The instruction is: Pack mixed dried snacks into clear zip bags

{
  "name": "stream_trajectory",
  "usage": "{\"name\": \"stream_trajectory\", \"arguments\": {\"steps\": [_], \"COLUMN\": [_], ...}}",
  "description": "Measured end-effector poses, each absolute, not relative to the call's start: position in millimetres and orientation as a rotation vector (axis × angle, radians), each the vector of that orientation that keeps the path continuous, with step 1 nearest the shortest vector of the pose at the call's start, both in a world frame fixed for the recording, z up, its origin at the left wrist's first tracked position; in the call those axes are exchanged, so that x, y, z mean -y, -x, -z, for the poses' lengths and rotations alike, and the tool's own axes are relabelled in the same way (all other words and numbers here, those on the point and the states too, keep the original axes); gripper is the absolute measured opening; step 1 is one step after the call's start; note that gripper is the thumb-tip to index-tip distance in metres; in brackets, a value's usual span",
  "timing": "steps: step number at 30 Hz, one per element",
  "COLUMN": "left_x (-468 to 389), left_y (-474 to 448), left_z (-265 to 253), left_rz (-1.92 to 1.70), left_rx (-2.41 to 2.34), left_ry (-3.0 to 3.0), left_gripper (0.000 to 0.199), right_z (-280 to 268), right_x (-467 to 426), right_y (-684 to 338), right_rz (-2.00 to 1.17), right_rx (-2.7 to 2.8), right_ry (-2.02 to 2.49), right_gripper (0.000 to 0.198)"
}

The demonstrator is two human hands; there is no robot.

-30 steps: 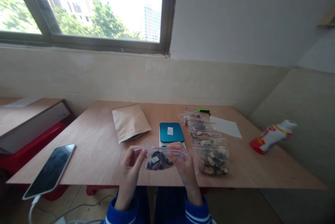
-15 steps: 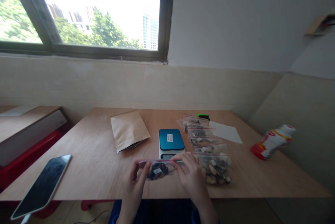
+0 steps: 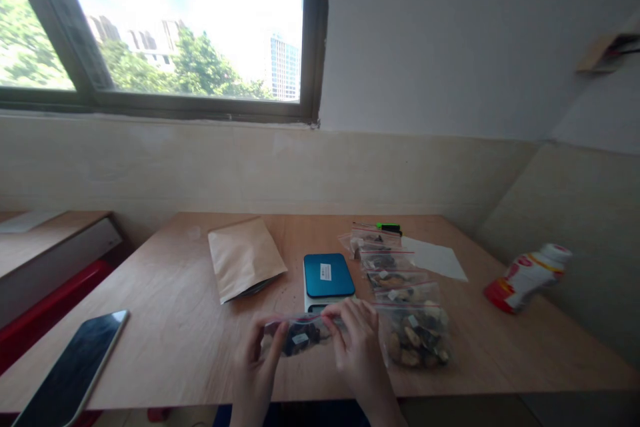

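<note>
Between my hands is a clear zip bag (image 3: 301,339) with dark pieces and a small white label inside. My left hand (image 3: 260,354) grips its left end, thumb in front. The fingers of my right hand (image 3: 354,337) pinch the red-lined zip edge towards the right. Just beyond the bag stands a digital scale (image 3: 329,275) with a blue top plate; its display is partly hidden by the bag and my right hand. Right of my right hand lies a larger zip bag (image 3: 417,337) of brown and dark dried pieces, with several smaller filled zip bags (image 3: 383,259) in a row behind it.
A brown paper pouch (image 3: 246,257) lies left of the scale. A smartphone (image 3: 73,367) rests at the table's left edge. To the right are white paper (image 3: 435,258), a green-and-black tool (image 3: 389,228) and a red-and-white bottle (image 3: 527,278). A red stool (image 3: 55,310) is at left.
My right hand has shifted slightly left along the zip edge, still pinching it. My left hand keeps its hold. The camera view has tilted up a little.
</note>
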State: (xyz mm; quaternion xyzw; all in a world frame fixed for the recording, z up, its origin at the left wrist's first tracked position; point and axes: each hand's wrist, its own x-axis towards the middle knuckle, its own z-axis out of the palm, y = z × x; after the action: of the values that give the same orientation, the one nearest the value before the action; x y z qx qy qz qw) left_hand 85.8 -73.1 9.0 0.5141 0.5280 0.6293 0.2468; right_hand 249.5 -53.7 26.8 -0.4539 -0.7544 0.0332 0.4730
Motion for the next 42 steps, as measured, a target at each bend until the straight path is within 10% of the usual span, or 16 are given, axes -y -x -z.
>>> {"name": "stream_trajectory", "arguments": {"steps": [33, 42], "left_x": [79.6, 77.3], "left_y": [-110.1, -92.0], "left_z": [-3.2, -11.4], "left_rz": [-1.681, -1.689], "left_rx": [-1.48, -1.484], "left_ry": [-1.611, -1.354], "left_gripper": [0.021, 0.036], "right_z": [-19.1, -23.1], "right_x": [60.9, 63.7], "right_y": [-226.1, -228.8], "right_rz": [-0.009, -0.411], "right_rx": [1.647, 1.743], "right_ry": [1.001, 0.982], "right_gripper": [0.025, 0.011]}}
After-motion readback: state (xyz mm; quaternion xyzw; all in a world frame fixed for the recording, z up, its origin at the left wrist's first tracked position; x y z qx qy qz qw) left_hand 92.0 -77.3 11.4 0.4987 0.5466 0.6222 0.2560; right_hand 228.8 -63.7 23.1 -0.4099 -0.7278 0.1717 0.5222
